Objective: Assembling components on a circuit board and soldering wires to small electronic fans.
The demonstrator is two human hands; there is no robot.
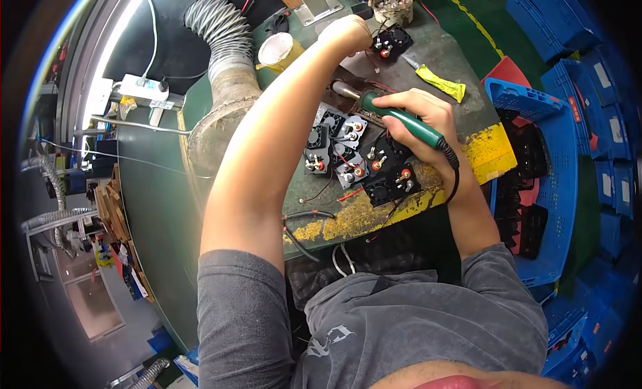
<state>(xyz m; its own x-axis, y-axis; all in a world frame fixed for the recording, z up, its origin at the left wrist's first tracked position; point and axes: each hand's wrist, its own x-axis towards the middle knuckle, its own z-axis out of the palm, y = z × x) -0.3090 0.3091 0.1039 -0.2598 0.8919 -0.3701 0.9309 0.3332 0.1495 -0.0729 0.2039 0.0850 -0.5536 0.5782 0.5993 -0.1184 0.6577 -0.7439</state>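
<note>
In my right hand (pixel 421 118) is a green-handled soldering iron (pixel 408 121), its metal barrel pointing to the upper left above the bench. My left hand (pixel 346 36) reaches across to the far side, curled beside a black fan unit (pixel 391 42) with metal terminals. Most of its fingers are hidden behind the hand, so what they hold does not show. Below the iron lies a cluster of several small fan units with terminals and thin wires, including a silver one (pixel 349 175) and a black one (pixel 380 190).
A flexible duct (pixel 224 34) ends in a wide hood left of my left forearm. Beyond the forearm stands a yellow tub (pixel 277 51). Right of the far fan unit lies a yellow tube (pixel 441 82). A blue crate (pixel 565 188) with black parts stands beside the bench's yellow edge (pixel 491 151).
</note>
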